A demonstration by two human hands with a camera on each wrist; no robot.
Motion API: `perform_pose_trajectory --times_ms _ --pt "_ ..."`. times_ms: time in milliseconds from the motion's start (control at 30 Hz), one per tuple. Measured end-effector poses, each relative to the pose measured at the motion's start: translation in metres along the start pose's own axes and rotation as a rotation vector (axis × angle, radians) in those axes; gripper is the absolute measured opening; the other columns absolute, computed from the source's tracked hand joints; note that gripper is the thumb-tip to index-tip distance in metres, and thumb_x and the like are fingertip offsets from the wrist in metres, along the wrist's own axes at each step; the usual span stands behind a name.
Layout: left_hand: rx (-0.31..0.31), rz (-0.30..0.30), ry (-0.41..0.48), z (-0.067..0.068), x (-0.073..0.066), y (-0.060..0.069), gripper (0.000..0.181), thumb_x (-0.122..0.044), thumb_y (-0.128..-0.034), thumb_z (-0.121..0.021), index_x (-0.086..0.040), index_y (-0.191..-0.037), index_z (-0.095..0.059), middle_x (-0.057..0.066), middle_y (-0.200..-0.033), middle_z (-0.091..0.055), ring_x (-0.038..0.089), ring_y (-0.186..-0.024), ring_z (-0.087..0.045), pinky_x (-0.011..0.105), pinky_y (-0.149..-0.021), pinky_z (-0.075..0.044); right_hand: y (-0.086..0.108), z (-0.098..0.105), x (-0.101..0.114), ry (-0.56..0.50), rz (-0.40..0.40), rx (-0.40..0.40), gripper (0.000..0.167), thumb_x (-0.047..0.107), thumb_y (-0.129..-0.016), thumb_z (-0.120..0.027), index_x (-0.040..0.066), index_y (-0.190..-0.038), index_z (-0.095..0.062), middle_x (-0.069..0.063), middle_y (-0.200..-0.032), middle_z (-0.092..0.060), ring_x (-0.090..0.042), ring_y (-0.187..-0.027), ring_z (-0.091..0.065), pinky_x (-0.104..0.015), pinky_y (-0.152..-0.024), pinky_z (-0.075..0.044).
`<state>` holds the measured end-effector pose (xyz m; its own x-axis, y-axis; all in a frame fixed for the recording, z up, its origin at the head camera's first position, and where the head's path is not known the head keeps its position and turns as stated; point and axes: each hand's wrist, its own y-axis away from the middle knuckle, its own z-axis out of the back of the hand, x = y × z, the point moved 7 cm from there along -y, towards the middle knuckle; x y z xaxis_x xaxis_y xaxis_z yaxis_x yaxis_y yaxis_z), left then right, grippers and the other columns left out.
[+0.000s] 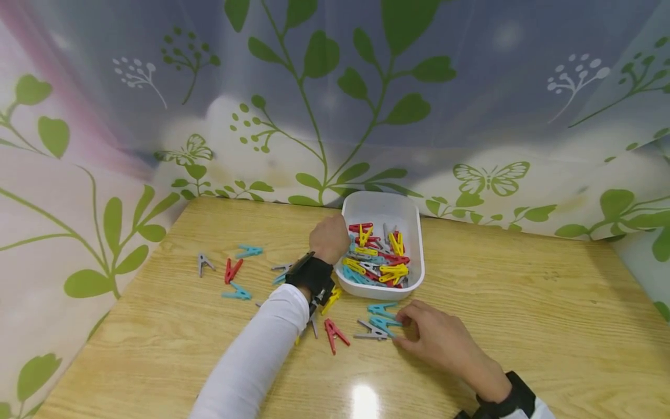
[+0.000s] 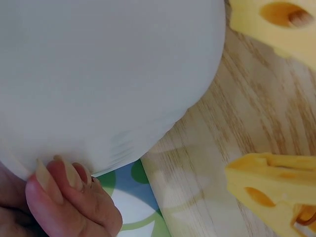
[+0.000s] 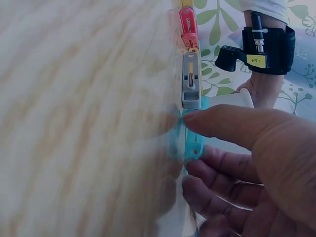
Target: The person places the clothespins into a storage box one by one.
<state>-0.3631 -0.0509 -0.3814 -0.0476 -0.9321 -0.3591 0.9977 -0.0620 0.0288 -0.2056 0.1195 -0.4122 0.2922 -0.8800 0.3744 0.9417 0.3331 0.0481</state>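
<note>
Backdrop: printed fabric (image 1: 335, 99), leaves and butterflies, behind the work and down the left side. Rest of room not visible.

Table (image 1: 528, 302): light wood grain, glossy; bright glare patch near the front edge. Surface looks slick, so clips may skid if nudged.

White sleeve (image 1: 253, 355) crosses over part of the scatter, hiding some clips. Risk: dragging that forearm back low could sweep them, or one gets missed underneath.

White box (image 1: 380, 205): by the back of the table, near the fabric, clips heaped in its front part. A hard pull on the rim could tip or slide it and spill the heap.

Right hand (image 1: 442, 340): in front of the box, thumb and fingertips pinching a teal clip (image 1: 386, 324) at table level. Another teal and a grey clip (image 1: 373, 330) crowd it, so a sloppy pinch could drag a neighbor along or pop the clip loose.

Left hand (image 1: 330, 240): fingers curled over the box's left rim, gripping it.

Loose clips: red clip (image 1: 335, 335) left of the pinch, yellow clip (image 1: 331, 299) just beside the box, grey, red and teal further left. Farthest ones probably easiest to overlook.
</note>
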Motion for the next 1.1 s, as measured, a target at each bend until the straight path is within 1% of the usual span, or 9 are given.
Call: perform_pose_trajectory --times_ms 233,400,467,567,633,733,900,1000,1100 --pt "-0.006 -0.026 -0.012 0.000 -0.002 0.003 0.018 -0.012 -0.0940 -0.056 0.001 -0.105 -0.064 0.017 -0.092 -0.065 0.032 -0.081 -0.065 0.043 -0.066 -0.053 0.000 0.001 0.001 -0.071 0.015 0.034 0.027 0.024 -0.078 -0.079 0.010 -0.098 -0.068 0.008 -0.083 -0.053 -0.005 -0.064 -0.044 -0.024 -0.057 -0.039" --pt "-0.008 -0.013 -0.008 0.000 -0.001 0.002 0.017 -0.012 -0.0934 -0.057 0.000 -0.103 -0.064 0.017 -0.092 -0.066 0.031 -0.081 -0.065 0.042 -0.065 -0.053 0.001 0.001 0.000 -0.110 0.026 0.055 0.027 0.026 -0.079 -0.078 0.011 -0.098 -0.066 0.008 -0.081 -0.052 -0.004 -0.065 -0.045 -0.024 -0.058 -0.040" --pt "-0.011 -0.010 -0.005 0.000 -0.001 0.002 0.017 -0.012 -0.0929 -0.058 0.000 -0.102 -0.065 0.016 -0.092 -0.066 0.031 -0.081 -0.065 0.042 -0.064 -0.053 0.003 0.002 -0.003 -0.171 0.024 0.075 0.028 0.027 -0.080 -0.077 0.011 -0.099 -0.064 0.008 -0.079 -0.052 -0.005 -0.064 -0.047 -0.025 -0.058 -0.041" --pt "-0.016 -0.011 -0.002 0.000 -0.002 0.001 0.016 -0.012 -0.0922 -0.059 0.000 -0.102 -0.065 0.016 -0.092 -0.066 0.031 -0.081 -0.066 0.042 -0.064 -0.054 0.007 0.007 -0.009 -0.299 0.011 0.106 0.030 0.028 -0.082 -0.076 0.010 -0.102 -0.063 0.006 -0.077 -0.055 -0.008 -0.063 -0.049 -0.026 -0.055 -0.043" --pt "-0.018 -0.009 -0.001 0.000 -0.002 0.001 0.016 -0.012 -0.0921 -0.059 0.000 -0.101 -0.065 0.016 -0.092 -0.066 0.030 -0.081 -0.066 0.042 -0.064 -0.054 0.007 0.013 -0.011 -0.360 0.003 0.099 0.030 0.029 -0.084 -0.075 0.009 -0.103 -0.063 0.004 -0.078 -0.057 -0.010 -0.065 -0.051 -0.026 -0.054 -0.044" --pt "-0.024 -0.010 -0.001 0.001 -0.002 0.001 0.016 -0.012 -0.0917 -0.059 0.000 -0.100 -0.065 0.016 -0.091 -0.067 0.030 -0.080 -0.066 0.042 -0.063 -0.054 0.006 0.030 -0.013 -0.410 0.001 0.035 0.030 0.030 -0.085 -0.074 0.010 -0.104 -0.063 0.003 -0.076 -0.057 -0.012 -0.064 -0.051 -0.026 -0.051 -0.043" --pt "-0.022 -0.019 0.005 0.001 -0.004 0.001 0.014 -0.012 -0.0908 -0.061 0.000 -0.098 -0.065 0.015 -0.089 -0.066 0.030 -0.078 -0.066 0.042 -0.061 -0.054 -0.007 0.066 -0.016 -0.420 0.007 -0.132 0.033 0.032 -0.086 -0.072 0.009 -0.108 -0.064 0.001 -0.069 -0.055 -0.016 -0.059 -0.050 -0.027 -0.049 -0.040" --pt "-0.024 -0.020 0.007 0.001 -0.003 0.001 0.015 -0.012 -0.0904 -0.062 0.000 -0.098 -0.066 0.015 -0.090 -0.067 0.030 -0.079 -0.066 0.042 -0.062 -0.054 -0.022 0.084 -0.017 -0.420 0.000 -0.199 0.036 0.036 -0.087 -0.070 0.009 -0.111 -0.062 -0.002 -0.072 -0.057 -0.018 -0.062 -0.052 -0.029 -0.050 -0.040" --pt "-0.026 -0.013 0.006 0.000 -0.001 0.001 0.017 -0.014 -0.0904 -0.063 0.000 -0.100 -0.066 0.015 -0.092 -0.067 0.029 -0.081 -0.066 0.041 -0.063 -0.054 -0.040 0.095 -0.017 -0.415 -0.014 -0.251 0.041 0.040 -0.089 -0.067 0.009 -0.115 -0.061 -0.006 -0.085 -0.062 -0.020 -0.071 -0.057 -0.032 -0.054 -0.043"
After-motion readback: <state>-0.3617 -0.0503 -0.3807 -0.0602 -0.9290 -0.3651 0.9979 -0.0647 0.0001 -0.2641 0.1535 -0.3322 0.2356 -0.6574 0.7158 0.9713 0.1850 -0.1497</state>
